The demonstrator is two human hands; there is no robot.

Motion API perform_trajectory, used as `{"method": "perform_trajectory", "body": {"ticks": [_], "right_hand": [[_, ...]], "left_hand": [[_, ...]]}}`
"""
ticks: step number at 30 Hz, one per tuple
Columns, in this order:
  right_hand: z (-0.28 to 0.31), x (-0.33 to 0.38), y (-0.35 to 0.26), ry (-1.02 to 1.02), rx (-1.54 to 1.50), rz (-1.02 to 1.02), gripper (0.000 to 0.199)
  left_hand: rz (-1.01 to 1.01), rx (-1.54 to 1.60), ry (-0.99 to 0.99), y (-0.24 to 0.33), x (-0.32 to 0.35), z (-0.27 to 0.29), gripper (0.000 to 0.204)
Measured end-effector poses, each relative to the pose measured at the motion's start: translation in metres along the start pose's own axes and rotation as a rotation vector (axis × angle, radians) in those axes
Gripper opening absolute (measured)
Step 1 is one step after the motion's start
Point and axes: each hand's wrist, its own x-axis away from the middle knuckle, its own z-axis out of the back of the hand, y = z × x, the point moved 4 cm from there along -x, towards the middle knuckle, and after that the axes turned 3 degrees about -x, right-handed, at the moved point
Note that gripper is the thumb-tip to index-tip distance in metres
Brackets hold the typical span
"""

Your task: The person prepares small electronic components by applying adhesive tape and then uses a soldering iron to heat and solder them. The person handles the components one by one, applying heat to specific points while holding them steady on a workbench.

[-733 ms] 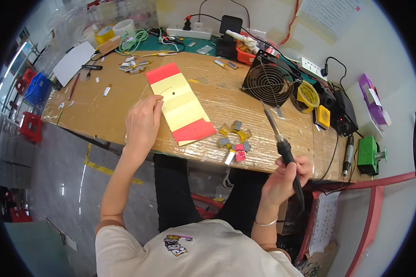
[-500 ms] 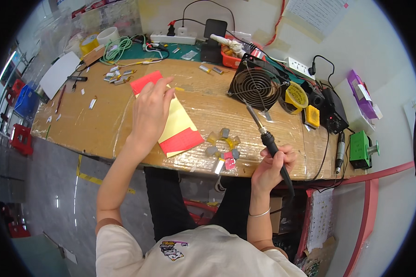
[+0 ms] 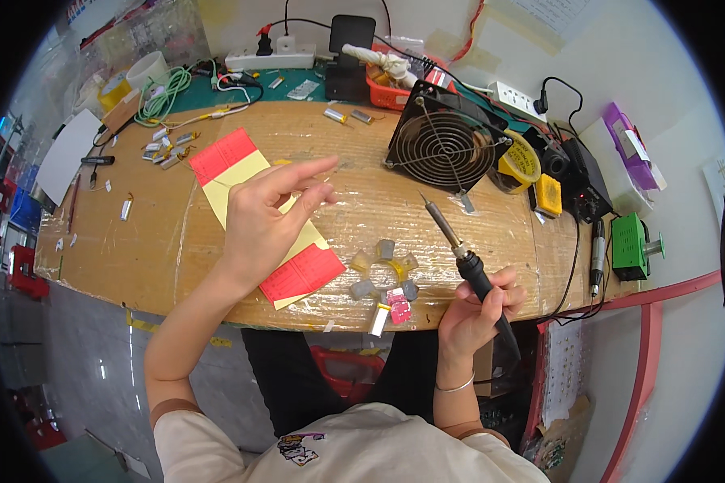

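In my right hand (image 3: 482, 312) is a soldering iron (image 3: 479, 278), its black handle between thumb and fingers and its tip pointing up and left toward the fan. My left hand (image 3: 267, 217) hovers over a yellow sheet (image 3: 238, 171) with red panels (image 3: 304, 272) at both ends; index finger and thumb are apart, and nothing shows between them. Between the hands lies a ring of small grey and yellow pieces (image 3: 385, 248). At its near side are a small silver battery pouch (image 3: 379, 320) and a small red board (image 3: 399, 306).
A black fan (image 3: 447, 145) stands beyond the iron, beside a yellow tape roll (image 3: 517, 163) and a yellow sponge (image 3: 548, 196). Several small batteries (image 3: 169, 151) lie at the far left, near a green cable coil (image 3: 165, 97). A green spool holder (image 3: 630, 245) sits at the right edge.
My left hand has shifted down from the sheet's far end, and its fingers have swung to point right. My right hand still holds the soldering iron; the view has shifted slightly.
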Motion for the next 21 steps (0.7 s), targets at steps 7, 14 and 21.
{"method": "perform_trajectory", "body": {"ticks": [7, 14, 21], "right_hand": [[-0.001, 0.001, 0.000, -0.013, -0.007, 0.015, 0.025], [-0.004, 0.005, -0.002, -0.075, 0.048, 0.064, 0.028], [-0.004, 0.005, -0.002, -0.084, 0.054, 0.063, 0.029]], "left_hand": [[0.042, -0.007, -0.088, 0.001, 0.002, -0.013, 0.017], [-0.183, -0.197, 0.051, 0.008, 0.006, -0.022, 0.007], [-0.245, -0.190, 0.107, 0.009, 0.009, -0.023, 0.005]]}}
